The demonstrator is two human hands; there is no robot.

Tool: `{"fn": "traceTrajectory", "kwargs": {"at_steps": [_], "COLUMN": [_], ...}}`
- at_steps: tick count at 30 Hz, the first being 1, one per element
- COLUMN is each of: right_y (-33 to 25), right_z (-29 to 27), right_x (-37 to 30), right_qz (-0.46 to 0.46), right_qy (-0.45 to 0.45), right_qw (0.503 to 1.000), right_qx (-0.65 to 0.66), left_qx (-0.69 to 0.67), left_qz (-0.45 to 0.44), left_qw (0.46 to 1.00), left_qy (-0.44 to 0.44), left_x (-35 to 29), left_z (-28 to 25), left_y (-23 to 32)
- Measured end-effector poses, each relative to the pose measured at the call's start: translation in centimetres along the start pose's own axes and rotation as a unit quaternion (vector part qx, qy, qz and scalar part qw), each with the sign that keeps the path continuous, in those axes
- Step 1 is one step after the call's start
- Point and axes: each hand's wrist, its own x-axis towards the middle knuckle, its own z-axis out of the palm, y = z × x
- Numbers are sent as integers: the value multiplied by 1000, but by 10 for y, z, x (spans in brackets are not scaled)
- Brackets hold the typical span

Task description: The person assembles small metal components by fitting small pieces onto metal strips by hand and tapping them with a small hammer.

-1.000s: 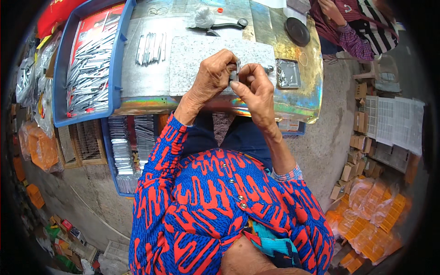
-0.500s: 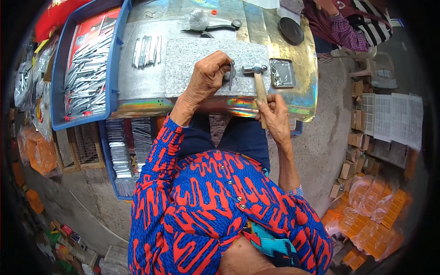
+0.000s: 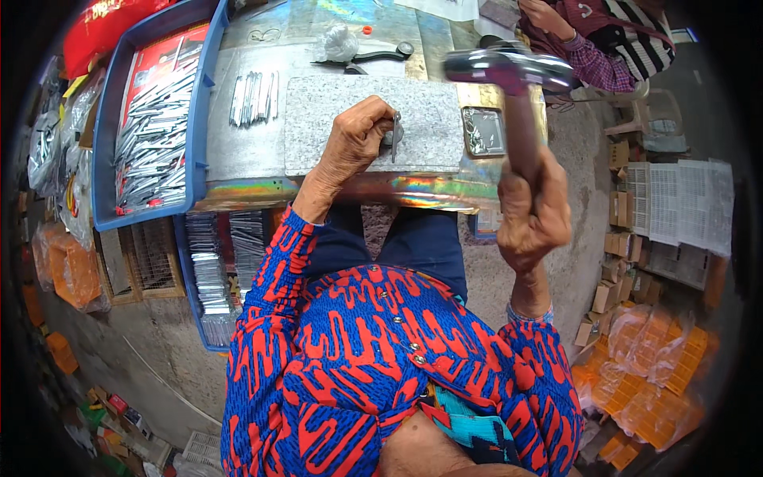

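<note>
My left hand (image 3: 362, 139) is closed over the grey stone slab (image 3: 322, 99), pinching a thin dark metal strip (image 3: 396, 139) that stands out past the fingertips. Beside the strip, a small round metal piece (image 3: 387, 137) is partly covered by the fingers. My right hand (image 3: 536, 211) wraps round the wooden handle of a hammer (image 3: 506, 67), raised high to the right of the slab, its shiny head blurred. Left of the slab lies a row of slim silver metal pieces (image 3: 253, 99). At its right edge sits a small square tray (image 3: 484, 131) of tiny parts.
A blue crate (image 3: 197, 103) full of metal strips stands at the left. Behind the slab are black-handled pliers (image 3: 373, 56), a clear plastic bag (image 3: 340, 42) and an orange ring (image 3: 367, 30). Another person's hand (image 3: 547, 17) shows at the upper right. Orange baskets (image 3: 648, 374) stand lower right.
My right hand has lifted the hammer up and to the right, away from the slab. My left hand stays almost in place, still holding the metal strip.
</note>
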Motion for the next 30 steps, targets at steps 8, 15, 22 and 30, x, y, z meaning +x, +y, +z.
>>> {"fn": "traceTrajectory", "kwargs": {"at_steps": [8,15,22,30], "right_y": [34,49,60,63], "right_z": [19,35,45,34], "right_x": [-20,-54,-79,-52], "right_qz": [34,131,473,143], "right_qy": [-125,-91,-93,-79], "right_qw": [987,987,817,977], "right_qx": [-93,-17,317,-138], "left_qx": [-20,-5,-132,-247], "left_qz": [22,-9,-113,-238], "left_qw": [999,1000,985,938], "left_qy": [20,8,17,57], "left_x": [0,4,3,3], "left_z": [4,-2,-1,-11], "left_y": [3,11,3,14]}}
